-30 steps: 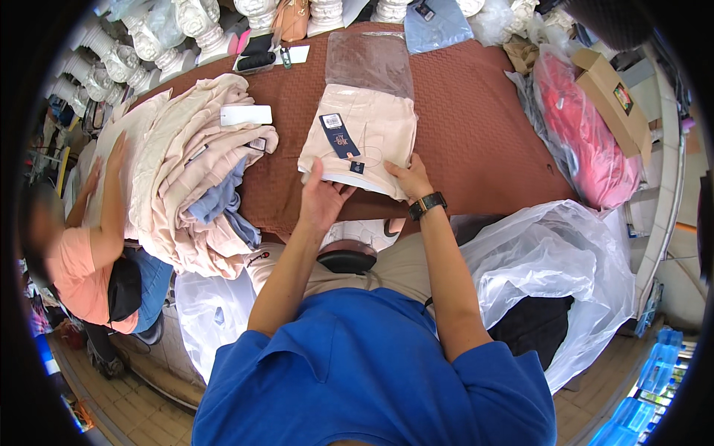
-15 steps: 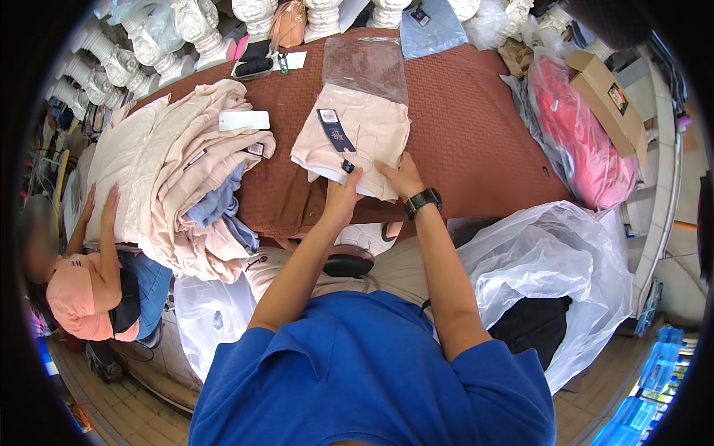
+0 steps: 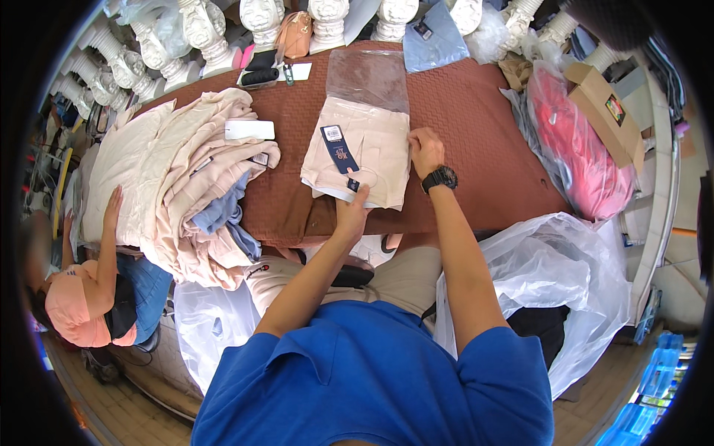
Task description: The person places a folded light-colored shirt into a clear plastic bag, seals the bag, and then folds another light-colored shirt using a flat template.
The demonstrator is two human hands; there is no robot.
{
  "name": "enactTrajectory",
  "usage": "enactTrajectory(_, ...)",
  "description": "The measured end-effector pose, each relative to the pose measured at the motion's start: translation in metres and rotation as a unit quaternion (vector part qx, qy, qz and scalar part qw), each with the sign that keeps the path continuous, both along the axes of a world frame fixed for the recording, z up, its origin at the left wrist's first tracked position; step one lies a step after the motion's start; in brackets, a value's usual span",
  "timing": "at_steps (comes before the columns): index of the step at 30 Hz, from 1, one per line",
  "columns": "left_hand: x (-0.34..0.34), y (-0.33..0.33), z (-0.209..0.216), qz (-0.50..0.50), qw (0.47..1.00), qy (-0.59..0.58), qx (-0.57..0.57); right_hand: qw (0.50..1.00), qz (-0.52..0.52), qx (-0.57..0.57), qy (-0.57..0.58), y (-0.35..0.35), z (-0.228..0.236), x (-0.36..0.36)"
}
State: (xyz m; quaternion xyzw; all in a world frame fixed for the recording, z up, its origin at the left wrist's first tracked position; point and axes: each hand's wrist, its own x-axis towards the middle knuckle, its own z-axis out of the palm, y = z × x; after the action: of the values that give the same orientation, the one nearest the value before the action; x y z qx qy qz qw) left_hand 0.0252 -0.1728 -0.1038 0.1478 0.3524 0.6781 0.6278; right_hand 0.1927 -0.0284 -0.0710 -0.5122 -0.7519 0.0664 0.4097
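A folded beige garment lies on the brown-covered table in front of me, with a dark blue hang tag on top. A clear plastic bag stretches past its far edge and seems to reach around it. My left hand grips the near edge, thumb on top and the other fingers hidden beneath. At the right side, my right hand is closed, its fingertips pinched at the edge of the bagged garment. A large pile of beige garments lies to the left, with some blue cloth among them.
A co-worker at the left rests a hand on the pile. White balusters line the far edge near a bagged blue garment. Bagged red-pink clothing and a cardboard box stand right. A big plastic sack hangs near my right.
My right hand has shifted from the near edge to the right side of the bagged garment. The garment now lies straighter, turned slightly. My left hand stays at its near edge.
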Motion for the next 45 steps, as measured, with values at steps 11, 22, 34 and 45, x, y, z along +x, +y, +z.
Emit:
enactTrajectory(11, 0.014, 0.019, -0.006, -0.016, 0.986, 0.15, -0.077, 0.992, -0.019, -0.071, -0.102, -0.021, 0.032, -0.001)
enactTrajectory(22, -0.02, -0.005, -0.001, 0.05, 0.998, 0.03, 0.007, 0.965, 0.113, -0.045, -0.232, -0.014, 0.044, -0.099)
enactTrajectory(34, -0.018, -0.009, 0.005, 0.055, 0.991, 0.12, 0.029, 0.961, 0.112, 0.003, -0.252, 0.013, 0.035, -0.106)
enactTrajectory(45, -0.009, 0.013, 0.003, 0.066, 0.975, 0.197, 0.083, 0.974, 0.153, 0.052, -0.161, 0.011, 0.042, -0.1)
